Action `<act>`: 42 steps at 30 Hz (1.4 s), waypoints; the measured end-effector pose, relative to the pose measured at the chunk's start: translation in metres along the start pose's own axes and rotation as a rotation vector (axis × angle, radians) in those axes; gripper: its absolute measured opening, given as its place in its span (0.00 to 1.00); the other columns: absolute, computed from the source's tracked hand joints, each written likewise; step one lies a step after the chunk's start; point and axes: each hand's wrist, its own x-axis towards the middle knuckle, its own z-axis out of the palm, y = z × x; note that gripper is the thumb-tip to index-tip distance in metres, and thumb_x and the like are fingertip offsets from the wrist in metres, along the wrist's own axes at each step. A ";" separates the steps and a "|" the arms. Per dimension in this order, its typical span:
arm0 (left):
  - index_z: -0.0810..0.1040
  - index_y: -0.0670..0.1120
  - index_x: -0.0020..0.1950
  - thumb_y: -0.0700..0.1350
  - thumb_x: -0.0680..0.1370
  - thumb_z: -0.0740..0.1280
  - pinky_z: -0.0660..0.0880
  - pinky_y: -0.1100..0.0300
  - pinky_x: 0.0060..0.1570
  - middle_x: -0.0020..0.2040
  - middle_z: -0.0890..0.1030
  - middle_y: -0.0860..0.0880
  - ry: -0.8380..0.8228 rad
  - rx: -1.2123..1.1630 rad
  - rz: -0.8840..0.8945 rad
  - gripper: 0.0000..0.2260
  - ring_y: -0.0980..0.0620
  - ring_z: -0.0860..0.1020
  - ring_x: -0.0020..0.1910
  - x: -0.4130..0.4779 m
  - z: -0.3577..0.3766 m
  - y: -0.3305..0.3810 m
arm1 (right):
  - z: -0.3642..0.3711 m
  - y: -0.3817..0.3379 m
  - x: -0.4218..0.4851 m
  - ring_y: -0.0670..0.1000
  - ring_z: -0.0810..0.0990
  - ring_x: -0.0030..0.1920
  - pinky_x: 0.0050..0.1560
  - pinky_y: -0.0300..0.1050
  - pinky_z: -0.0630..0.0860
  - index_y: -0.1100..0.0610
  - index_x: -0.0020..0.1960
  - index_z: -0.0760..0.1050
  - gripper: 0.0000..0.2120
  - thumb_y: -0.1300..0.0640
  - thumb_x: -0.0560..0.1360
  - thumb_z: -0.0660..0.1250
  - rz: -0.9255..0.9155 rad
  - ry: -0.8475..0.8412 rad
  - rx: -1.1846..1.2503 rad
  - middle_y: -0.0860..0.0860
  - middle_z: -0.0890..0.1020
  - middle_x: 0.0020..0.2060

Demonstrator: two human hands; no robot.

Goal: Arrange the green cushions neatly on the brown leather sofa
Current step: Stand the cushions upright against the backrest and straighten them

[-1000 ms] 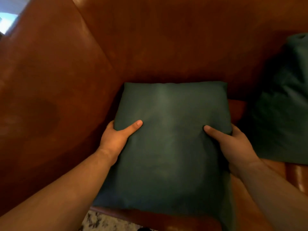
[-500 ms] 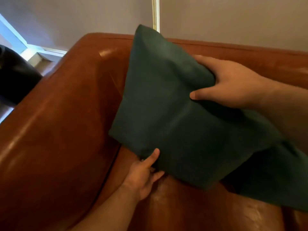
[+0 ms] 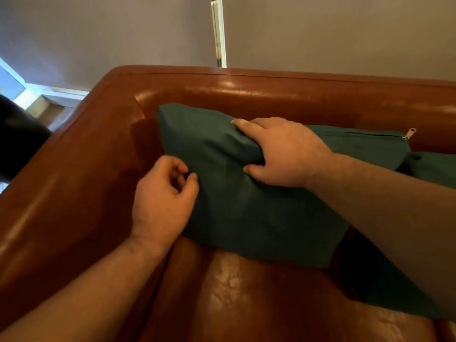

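Item, right hand [image 3: 283, 154]: our fingers [image 3: 243, 124] lie spread over the upper edge of the near green cushion [image 3: 246, 206], thumb pressed into its front face below, so the fabric is bunched and clamped between thumb and fingers. Item, left hand [image 3: 162, 201]: our fingers curl loosely inward toward the thumb, whose tip touches the cushion's left edge; we cannot tell whether any fabric is pinched there. Both forearms bare, entering from the lower corners. Item, near green cushion: dark green, plain cloth, leaning tilted against the backrest in the left corner of the brown leather sofa [image 3: 296, 99], its lower edge resting on the seat, its left edge just beside the armrest. Item, second green cushion [image 3: 365, 144]: behind and to the right of the first, touching it, partly hidden by our right forearm; a closed zip runs along its top edge, ending in a small metal zip pull [image 3: 409, 133]. Item, sofa: glossy brown leather, worn pale patch on the seat. Item, grey wall [image 3: 98, 33] behind, with a pale vertical strip [image 3: 219, 30].
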 end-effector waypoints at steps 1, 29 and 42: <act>0.78 0.49 0.49 0.47 0.76 0.71 0.77 0.52 0.47 0.44 0.81 0.50 -0.013 0.049 0.216 0.05 0.52 0.79 0.43 0.016 -0.005 0.010 | 0.002 0.000 -0.004 0.56 0.73 0.72 0.71 0.57 0.74 0.44 0.85 0.52 0.46 0.34 0.73 0.68 -0.005 0.031 0.001 0.49 0.72 0.76; 0.79 0.43 0.55 0.56 0.85 0.54 0.69 0.40 0.51 0.49 0.79 0.39 -0.076 0.746 0.454 0.21 0.34 0.76 0.50 0.105 0.020 0.021 | -0.003 0.117 -0.053 0.65 0.79 0.48 0.45 0.56 0.73 0.61 0.56 0.77 0.18 0.48 0.87 0.57 0.187 0.336 -0.085 0.61 0.81 0.48; 0.81 0.44 0.62 0.57 0.84 0.54 0.66 0.40 0.66 0.56 0.82 0.43 -0.141 0.522 0.511 0.22 0.37 0.78 0.57 0.097 0.040 0.018 | 0.013 -0.005 0.004 0.57 0.76 0.63 0.59 0.58 0.73 0.50 0.71 0.74 0.25 0.36 0.85 0.51 0.117 0.291 -0.079 0.51 0.79 0.63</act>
